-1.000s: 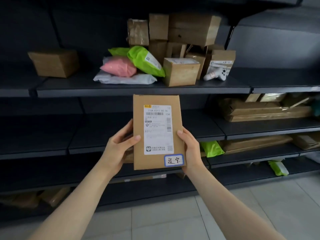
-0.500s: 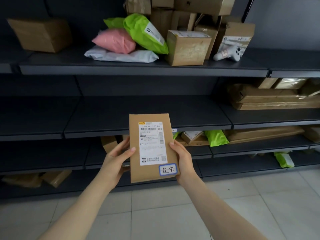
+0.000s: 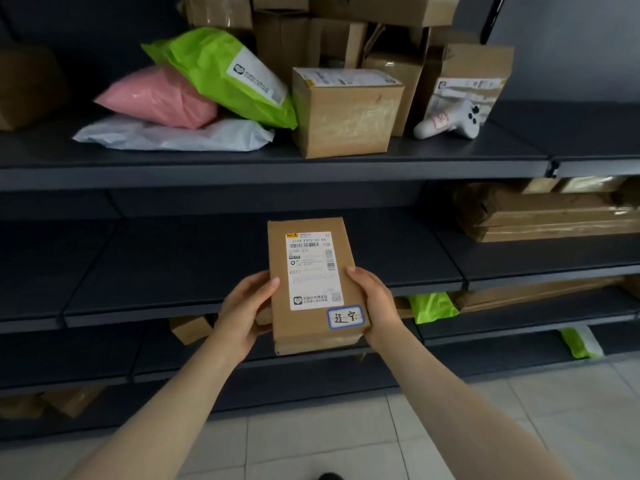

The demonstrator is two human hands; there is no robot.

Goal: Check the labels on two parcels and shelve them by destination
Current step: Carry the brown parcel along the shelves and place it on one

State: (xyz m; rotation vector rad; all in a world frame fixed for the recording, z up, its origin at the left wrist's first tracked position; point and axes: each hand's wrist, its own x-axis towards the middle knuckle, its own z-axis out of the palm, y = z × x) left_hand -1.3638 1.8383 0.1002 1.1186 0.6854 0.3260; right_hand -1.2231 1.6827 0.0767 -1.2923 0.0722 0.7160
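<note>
Cardboard parcel (image 3: 311, 289), flat, oblong, brown: held in the air in front of the dark metal shelving, its upper end showing against the middle shelf (image 3: 173, 265), labelled face turned up toward the camera.
- Shipping label (image 3: 313, 270), white, printed, with barcodes and the code E012; it covers most of the face.
- Sticker (image 3: 345, 317), white with a blue border, handwritten characters, at the lower right corner of the face.
- A second cardboard edge shows under the parcel's lower end; whether it is a separate parcel cannot be told.

Left hand (image 3: 242, 310): grips the parcel's left long edge, thumb tip on the front face, fingers behind.
Right hand (image 3: 377, 303): grips the right long edge, thumb on the front face, fingers curled underneath.

Upper shelf (image 3: 242, 171), left to right:
- brown box (image 3: 27, 84), partly out of frame;
- white poly mailer (image 3: 173, 133), lying flat;
- pink poly mailer (image 3: 159, 98), resting on the white one;
- green poly mailer (image 3: 225, 74), leaning over the pink one, against the labelled carton;
- labelled carton (image 3: 346, 112), taped, near the front edge;
- white game controller (image 3: 450, 121), just in front of a tall carton (image 3: 474, 74);
- stacked cartons (image 3: 346, 15) at the back.

Middle shelf, right: flat cardboard packages (image 3: 547, 213), piled.
Lower shelf: small cardboard box (image 3: 190, 327) behind the left hand; green mailer (image 3: 431, 306) beside the right hand.
Floor: pale tiles (image 3: 311, 438).
</note>
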